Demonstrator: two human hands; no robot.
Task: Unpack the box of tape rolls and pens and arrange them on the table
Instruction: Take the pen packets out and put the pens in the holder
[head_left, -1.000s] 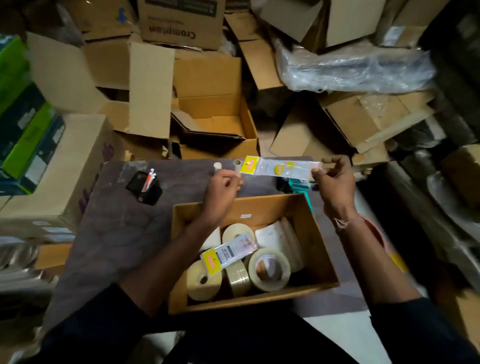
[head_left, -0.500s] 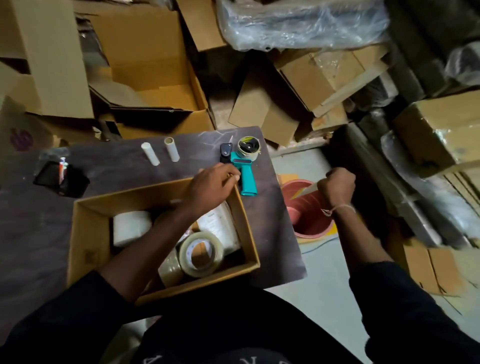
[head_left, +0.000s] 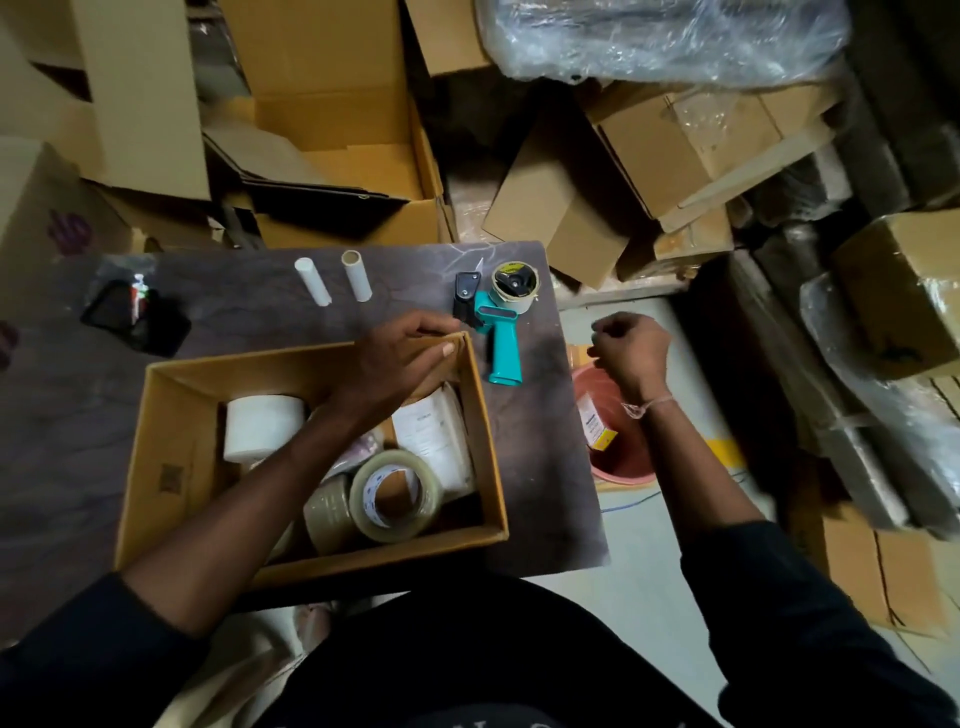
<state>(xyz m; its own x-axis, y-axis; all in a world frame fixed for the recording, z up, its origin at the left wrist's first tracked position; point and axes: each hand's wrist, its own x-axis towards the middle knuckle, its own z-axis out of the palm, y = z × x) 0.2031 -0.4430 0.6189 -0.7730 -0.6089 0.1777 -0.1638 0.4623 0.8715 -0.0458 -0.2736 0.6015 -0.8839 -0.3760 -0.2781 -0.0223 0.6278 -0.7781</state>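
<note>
the open cardboard box (head_left: 171, 415) sits lower left of centre on the dark table (head_left: 260, 317), its right wall near the table's right edge. inside: a clear glossy tape roll (head_left: 392, 496), a brown roll (head_left: 327, 512), a white matte roll (head_left: 262, 426). the left hand (head_left: 400, 358) lies fingers straight over the box's far right corner. the right hand (head_left: 631, 348) hangs curled, holding nothing visible, over a pink bucket (head_left: 618, 467) off the table. a teal tape dispenser (head_left: 501, 332) lies just beyond the box.

Head view looks steeply down; table (head_left: 78, 467) near.
</note>
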